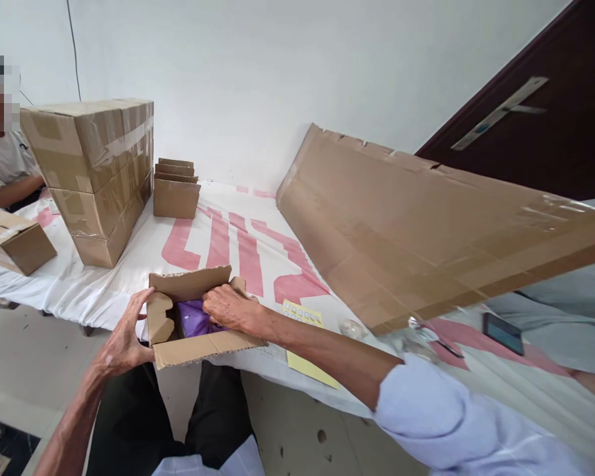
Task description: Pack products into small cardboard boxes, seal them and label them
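An open cardboard box (205,350) sits at the near edge of the cloth-covered table, its flaps folded up. My left hand (123,337) grips the box's left side, thumb low and fingers at the upper corner. Inside lies a soft purple bundle (192,320), which looks like fabric or a bag. Reaching in over the right side, my right hand (232,308) has its fingers curled on the bundle. Its fingertips are partly hidden against the purple material.
Taped cartons (104,152) are stacked at the left, with another carton (30,248) beside them. Open small boxes (176,198) stand behind. A large cardboard sheet (401,225) leans at the right. Near it lie a yellow sticker sheet (310,367) and a phone (502,333). A person (2,162) sits far left.
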`<state>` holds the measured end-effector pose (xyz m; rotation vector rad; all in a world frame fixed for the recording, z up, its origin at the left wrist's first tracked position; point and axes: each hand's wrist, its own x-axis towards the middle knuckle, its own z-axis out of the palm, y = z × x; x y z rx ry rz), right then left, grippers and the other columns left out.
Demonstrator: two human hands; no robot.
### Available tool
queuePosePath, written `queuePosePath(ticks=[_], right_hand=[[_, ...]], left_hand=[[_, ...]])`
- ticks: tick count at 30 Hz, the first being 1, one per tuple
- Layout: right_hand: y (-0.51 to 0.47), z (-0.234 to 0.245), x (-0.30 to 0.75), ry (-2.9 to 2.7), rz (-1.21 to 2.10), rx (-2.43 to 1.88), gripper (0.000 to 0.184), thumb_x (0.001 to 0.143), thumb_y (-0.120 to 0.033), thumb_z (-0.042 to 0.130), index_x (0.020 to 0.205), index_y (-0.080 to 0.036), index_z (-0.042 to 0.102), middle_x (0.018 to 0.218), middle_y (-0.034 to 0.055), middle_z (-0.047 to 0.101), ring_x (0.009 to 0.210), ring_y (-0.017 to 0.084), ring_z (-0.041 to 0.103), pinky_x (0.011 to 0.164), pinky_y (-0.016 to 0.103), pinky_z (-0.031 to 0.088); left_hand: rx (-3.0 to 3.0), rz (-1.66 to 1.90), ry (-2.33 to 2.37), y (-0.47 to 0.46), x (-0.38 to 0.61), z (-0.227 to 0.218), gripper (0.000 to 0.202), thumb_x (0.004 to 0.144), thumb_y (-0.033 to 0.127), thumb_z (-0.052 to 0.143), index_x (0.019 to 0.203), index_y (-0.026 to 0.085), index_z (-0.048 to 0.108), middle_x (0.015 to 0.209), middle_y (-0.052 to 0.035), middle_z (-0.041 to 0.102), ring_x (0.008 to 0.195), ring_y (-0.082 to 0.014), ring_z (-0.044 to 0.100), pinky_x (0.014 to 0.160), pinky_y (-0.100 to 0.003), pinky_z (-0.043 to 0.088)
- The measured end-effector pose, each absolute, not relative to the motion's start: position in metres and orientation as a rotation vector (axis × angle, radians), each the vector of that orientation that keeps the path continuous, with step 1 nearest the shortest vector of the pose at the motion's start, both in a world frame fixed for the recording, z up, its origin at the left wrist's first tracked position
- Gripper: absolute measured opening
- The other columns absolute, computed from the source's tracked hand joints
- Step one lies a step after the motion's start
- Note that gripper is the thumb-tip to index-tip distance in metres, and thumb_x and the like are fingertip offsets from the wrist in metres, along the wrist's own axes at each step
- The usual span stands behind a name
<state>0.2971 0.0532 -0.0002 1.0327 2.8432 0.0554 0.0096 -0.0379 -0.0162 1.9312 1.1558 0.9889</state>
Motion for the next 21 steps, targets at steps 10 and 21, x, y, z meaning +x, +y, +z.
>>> queuePosePath(ticks=[10, 21], right_hand=[[0.053, 0.026, 0.3, 2.955, -0.125, 1.097, 0.019, 0.099, -0.017, 0.061, 0.081, -0.017, 0.066, 0.088, 0.0042, 0.067, 0.082, 0.018, 0.058, 0.073, 0.032, 0.039], [0.058, 0.108, 0.342, 3.174, -1.307, 1.629, 0.023, 0.096, -0.038, 0.056, 0.089, -0.02, 0.069, 0.086, 0.002, 0.069, 0.08, 0.018, 0.06, 0.073, 0.03, 0.048]], left_hand=[[1.947, 0.967, 1.177, -0.036, 0.005, -0.009, 0.11, 0.072, 0.031, 0.086, 0.166, 0.034, 0.03, 0.164, -0.0168, 0.038, 0.149, -0.0436, 0.046, 0.111, -0.058, 0.055], [1.962, 0.937, 1.168, -0.021, 0.008, -0.013, 0.099, 0.072, 0.037, 0.091, 0.157, 0.031, 0.039, 0.163, -0.0182, 0.045, 0.146, -0.044, 0.053, 0.111, -0.062, 0.054]])
